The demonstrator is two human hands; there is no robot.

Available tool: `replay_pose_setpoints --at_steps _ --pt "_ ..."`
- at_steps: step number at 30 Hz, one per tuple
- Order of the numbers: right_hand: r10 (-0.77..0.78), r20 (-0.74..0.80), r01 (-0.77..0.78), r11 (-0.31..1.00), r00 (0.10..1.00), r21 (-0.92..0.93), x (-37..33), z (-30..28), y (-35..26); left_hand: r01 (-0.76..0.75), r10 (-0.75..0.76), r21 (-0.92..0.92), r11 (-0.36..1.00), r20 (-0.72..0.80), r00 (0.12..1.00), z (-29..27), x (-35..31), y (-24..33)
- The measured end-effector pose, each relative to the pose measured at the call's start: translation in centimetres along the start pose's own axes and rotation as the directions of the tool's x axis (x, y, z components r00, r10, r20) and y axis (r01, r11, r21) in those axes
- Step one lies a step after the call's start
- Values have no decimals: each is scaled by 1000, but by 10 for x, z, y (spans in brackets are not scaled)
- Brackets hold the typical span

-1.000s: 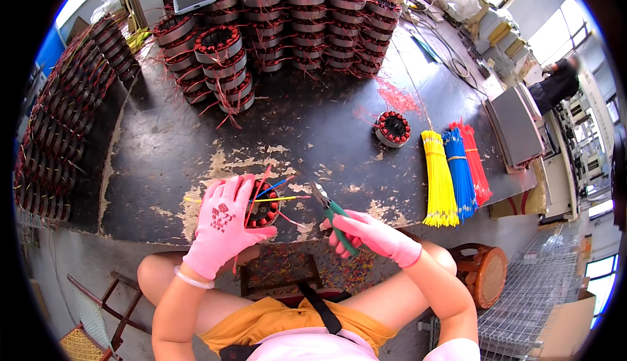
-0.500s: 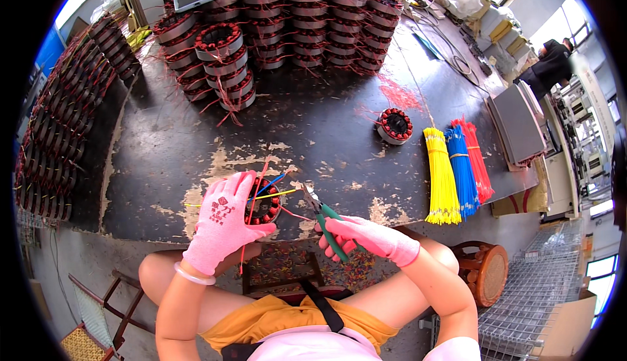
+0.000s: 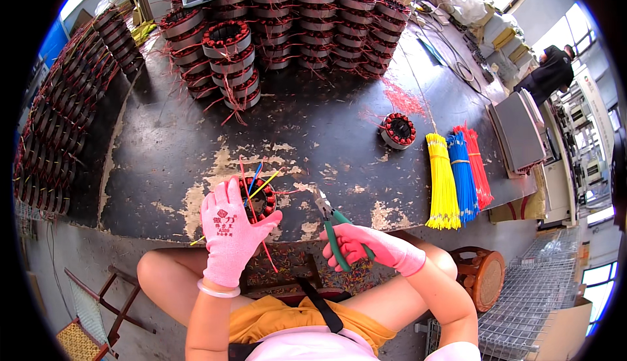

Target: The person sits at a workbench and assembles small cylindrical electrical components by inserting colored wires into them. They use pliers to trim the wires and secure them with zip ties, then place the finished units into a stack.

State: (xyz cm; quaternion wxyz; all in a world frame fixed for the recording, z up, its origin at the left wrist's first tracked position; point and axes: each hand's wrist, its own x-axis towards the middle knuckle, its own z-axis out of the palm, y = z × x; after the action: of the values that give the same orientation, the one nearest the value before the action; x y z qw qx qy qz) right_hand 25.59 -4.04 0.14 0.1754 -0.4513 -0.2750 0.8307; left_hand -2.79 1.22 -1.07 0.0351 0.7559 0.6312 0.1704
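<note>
My left hand [image 3: 234, 230], in a pink glove, is closed on the edge of a motor stator [image 3: 268, 199] at the table's front edge. Red windings line this ring. Yellow [image 3: 266, 183], blue and red wires stick up from it, and a red end hangs below my thumb. Part of the stator lies hidden behind my fingers. To the right, my gloved right hand [image 3: 375, 248] holds green-handled pliers [image 3: 328, 214]. Their handles are spread and their metal tips point up and away, apart from the stator.
Another stator [image 3: 397, 144] lies farther right on the dark, worn table [image 3: 313, 126]. Near it are bundles of yellow wires [image 3: 443, 181], blue wires [image 3: 463, 175] and red wires [image 3: 479, 171]. Stacked stators [image 3: 316, 24] fill the back and left. A person [image 3: 550, 73] is at the far right.
My left hand has turned more upright and shifted slightly right with the stator, swinging its wires upward. The pliers have moved a little right and down, away from the wires.
</note>
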Motion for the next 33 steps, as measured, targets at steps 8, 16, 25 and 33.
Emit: replay_pose_setpoints --at_steps 8,16,25,33 --pt "-10 -47 6 997 999 -77 19 5 -2 -15 15 -1 1000 -4 1000 0 0 1" --pt "-129 -193 101 984 973 -146 28 17 -4 -14 15 17 1000 -24 1000 3 -1 -1" --pt "-163 -247 94 959 955 -266 17 19 -15 -8 8 -28 1000 -12 1000 -2 -2 -13" --pt "-718 -99 -133 9 689 -991 100 89 -86 61 -61 -10 998 32 998 -44 -8 -132"
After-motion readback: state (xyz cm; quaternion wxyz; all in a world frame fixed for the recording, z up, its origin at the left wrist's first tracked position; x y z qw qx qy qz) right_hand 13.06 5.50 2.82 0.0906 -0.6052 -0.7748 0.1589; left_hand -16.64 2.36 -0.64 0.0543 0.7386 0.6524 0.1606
